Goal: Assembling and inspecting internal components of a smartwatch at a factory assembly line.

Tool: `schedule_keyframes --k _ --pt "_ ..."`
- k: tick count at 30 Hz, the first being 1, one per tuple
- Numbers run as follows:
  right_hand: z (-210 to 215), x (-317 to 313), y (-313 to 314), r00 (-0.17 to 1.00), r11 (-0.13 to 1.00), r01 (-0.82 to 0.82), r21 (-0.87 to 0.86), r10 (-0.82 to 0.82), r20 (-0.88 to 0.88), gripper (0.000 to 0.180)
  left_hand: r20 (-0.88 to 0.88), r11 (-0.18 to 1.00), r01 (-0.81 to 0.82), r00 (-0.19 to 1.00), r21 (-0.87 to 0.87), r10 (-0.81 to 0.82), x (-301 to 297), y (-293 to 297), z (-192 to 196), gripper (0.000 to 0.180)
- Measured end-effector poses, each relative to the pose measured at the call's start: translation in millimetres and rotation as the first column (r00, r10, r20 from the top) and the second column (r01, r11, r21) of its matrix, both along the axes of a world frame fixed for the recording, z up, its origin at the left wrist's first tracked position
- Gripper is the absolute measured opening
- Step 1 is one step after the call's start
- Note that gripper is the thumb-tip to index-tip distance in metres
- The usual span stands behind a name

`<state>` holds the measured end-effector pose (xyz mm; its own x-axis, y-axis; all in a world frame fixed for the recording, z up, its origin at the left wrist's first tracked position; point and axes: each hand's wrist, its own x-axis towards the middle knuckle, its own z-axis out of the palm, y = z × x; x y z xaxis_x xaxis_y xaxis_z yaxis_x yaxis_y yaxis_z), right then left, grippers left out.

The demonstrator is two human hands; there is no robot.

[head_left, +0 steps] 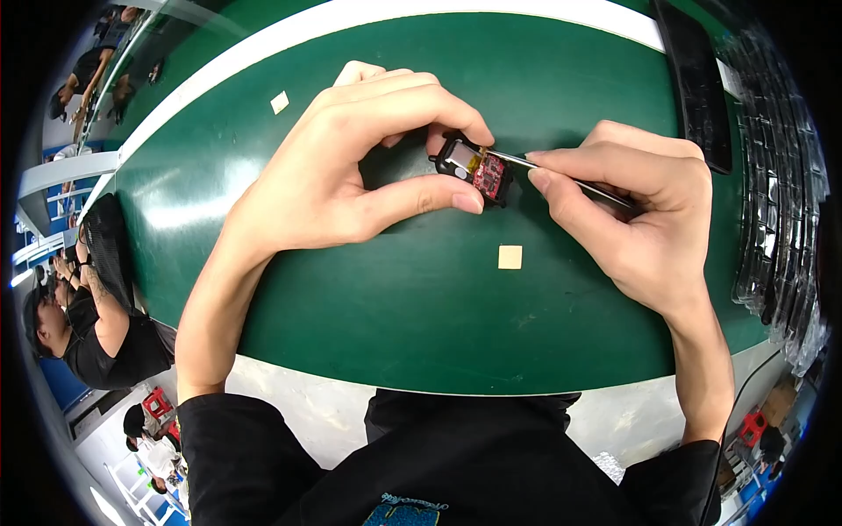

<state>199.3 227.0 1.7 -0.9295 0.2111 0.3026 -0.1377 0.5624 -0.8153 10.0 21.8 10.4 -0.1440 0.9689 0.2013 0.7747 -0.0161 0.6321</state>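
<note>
Your left hand (351, 167) pinches the small black device with its exposed red circuit board (474, 168) steady above the green tabletop (421, 316), while your right hand (631, 210) grips tweezers (561, 175) at its edge.

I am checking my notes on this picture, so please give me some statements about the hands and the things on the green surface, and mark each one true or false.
1. The left hand holds a small black device with a red circuit board showing. True.
2. The right hand holds a thin metal tool whose tip reaches the device. True.
3. The device lies flat on the green surface, and no hand touches it. False: the left hand's fingers pinch it.
4. Two small tan squares lie on the green surface, one below the device and one near the white border. True.
5. The right hand is empty. False: it grips the tool.
</note>
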Motion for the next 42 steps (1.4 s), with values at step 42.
schedule_keyframes --k 42 --pt "-5 -1 27 0.985 0.956 0.086 -0.28 -0.124 -0.119 0.017 -0.149 0.897 0.308 0.95 0.317 -0.274 94 328 151 0.042"
